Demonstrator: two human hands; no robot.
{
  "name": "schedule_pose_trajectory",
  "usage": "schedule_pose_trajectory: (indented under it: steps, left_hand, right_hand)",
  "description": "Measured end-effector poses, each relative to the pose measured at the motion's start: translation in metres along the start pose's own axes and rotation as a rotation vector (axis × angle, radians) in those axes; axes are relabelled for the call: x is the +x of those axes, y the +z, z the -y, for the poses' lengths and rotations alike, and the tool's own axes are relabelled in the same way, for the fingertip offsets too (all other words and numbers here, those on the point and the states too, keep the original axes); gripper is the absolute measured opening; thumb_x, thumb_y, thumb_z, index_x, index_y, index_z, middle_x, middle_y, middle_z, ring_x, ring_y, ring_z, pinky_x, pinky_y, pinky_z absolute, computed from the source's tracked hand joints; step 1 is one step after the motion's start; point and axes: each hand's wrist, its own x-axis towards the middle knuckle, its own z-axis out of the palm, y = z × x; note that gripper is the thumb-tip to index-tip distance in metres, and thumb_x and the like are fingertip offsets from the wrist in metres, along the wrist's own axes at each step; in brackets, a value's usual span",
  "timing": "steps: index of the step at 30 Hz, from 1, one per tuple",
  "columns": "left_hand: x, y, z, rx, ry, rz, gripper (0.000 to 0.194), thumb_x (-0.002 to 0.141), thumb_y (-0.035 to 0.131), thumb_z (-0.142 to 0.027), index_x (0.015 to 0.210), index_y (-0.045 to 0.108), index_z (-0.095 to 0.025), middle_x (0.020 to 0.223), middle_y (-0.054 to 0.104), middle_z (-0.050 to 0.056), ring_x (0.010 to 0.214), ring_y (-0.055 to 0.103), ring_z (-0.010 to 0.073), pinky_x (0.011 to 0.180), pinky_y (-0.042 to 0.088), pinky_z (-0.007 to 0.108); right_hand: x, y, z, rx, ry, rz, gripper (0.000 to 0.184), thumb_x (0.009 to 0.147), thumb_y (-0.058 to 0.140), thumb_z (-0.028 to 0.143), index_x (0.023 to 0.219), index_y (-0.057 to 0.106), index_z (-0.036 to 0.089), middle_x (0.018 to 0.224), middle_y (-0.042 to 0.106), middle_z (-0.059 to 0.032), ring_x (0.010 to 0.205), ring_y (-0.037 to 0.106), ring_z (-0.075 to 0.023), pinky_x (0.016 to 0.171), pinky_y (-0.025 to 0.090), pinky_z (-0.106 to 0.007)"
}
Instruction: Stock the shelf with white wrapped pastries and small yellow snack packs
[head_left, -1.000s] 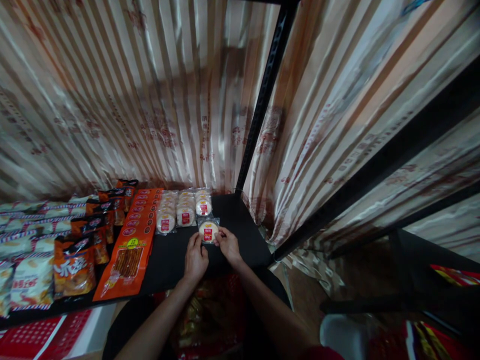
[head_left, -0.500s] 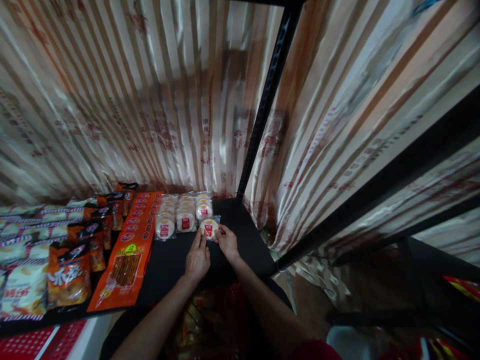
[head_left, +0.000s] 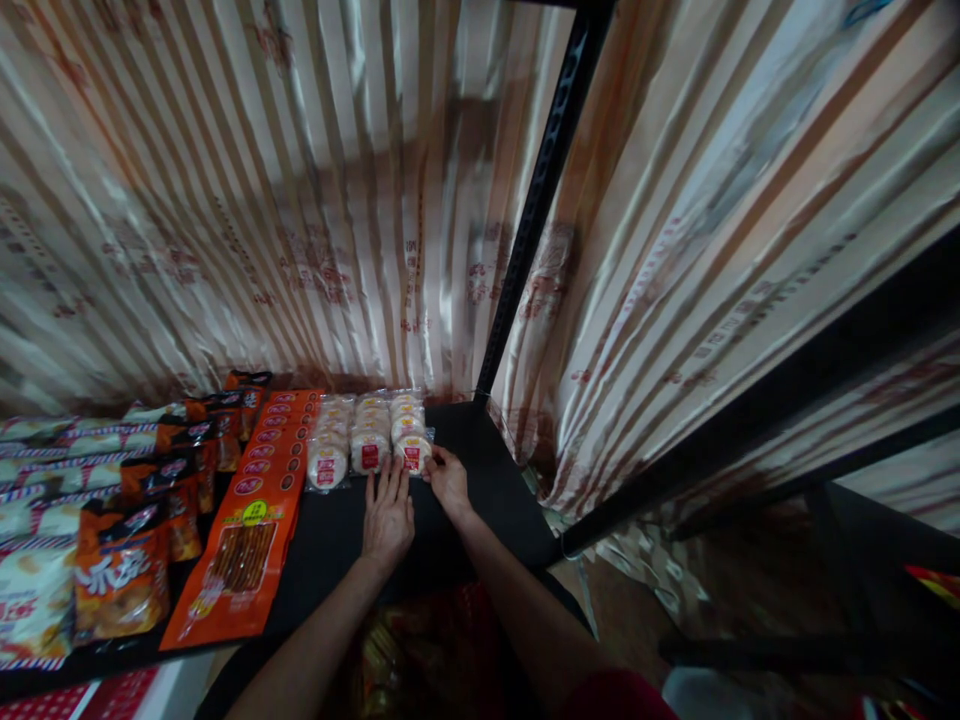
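Three columns of clear packets of round white crackers with red labels lie overlapping on a black shelf [head_left: 495, 470]. My right hand [head_left: 448, 485] has its thumb and fingers closed at the right edge of the front cracker packet [head_left: 412, 456] in the right-hand column. My left hand [head_left: 388, 512] lies with fingers stretched forward, their tips at the near edges of that packet and the front packet of the middle column [head_left: 370, 454]. The left column's front packet [head_left: 326, 468] stays untouched, left of both hands.
Long orange snack packets [head_left: 238, 560] overlap left of the crackers. Farther left are orange bags [head_left: 122, 570] and white bags [head_left: 34, 600]. A black upright post [head_left: 525, 240] rises behind, against striped sheeting [head_left: 337, 200]. A red basket [head_left: 45, 698] sits under the shelf.
The front packet in the right column has moved back and left, now overlapping the one behind and level with its neighbour. My left hand has shifted slightly left, with its fingers flatter.
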Motion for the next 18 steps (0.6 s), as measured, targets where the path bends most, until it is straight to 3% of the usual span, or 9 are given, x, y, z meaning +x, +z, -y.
schedule_pose_trajectory:
  steps: [12,18]
  left_hand:
    - [0.001,0.001,0.0,-0.01,-0.03,0.015,0.046,0.082,0.037,-0.015,0.127,0.047,-0.011,0.141,0.035,0.012,0.135,0.022,0.0276,0.108,0.02,0.053]
    - [0.0,0.005,0.002,-0.036,-0.023,-0.009,0.046,0.083,0.036,-0.016,0.128,0.046,-0.012,0.14,0.039,0.01,0.135,0.02,0.0273,0.108,0.018,0.053]
  right_hand:
    - [0.008,0.011,0.005,-0.078,0.0,-0.034,0.032,0.08,0.047,0.025,0.106,0.06,0.014,0.107,0.059,-0.0092,0.055,0.061,-0.0076,0.054,0.051,-0.02]
    - [0.005,0.008,0.007,-0.237,-0.064,-0.048,0.032,0.079,0.051,0.023,0.11,0.059,0.019,0.109,0.058,-0.0065,0.067,0.061,-0.0095,0.068,0.051,-0.022]
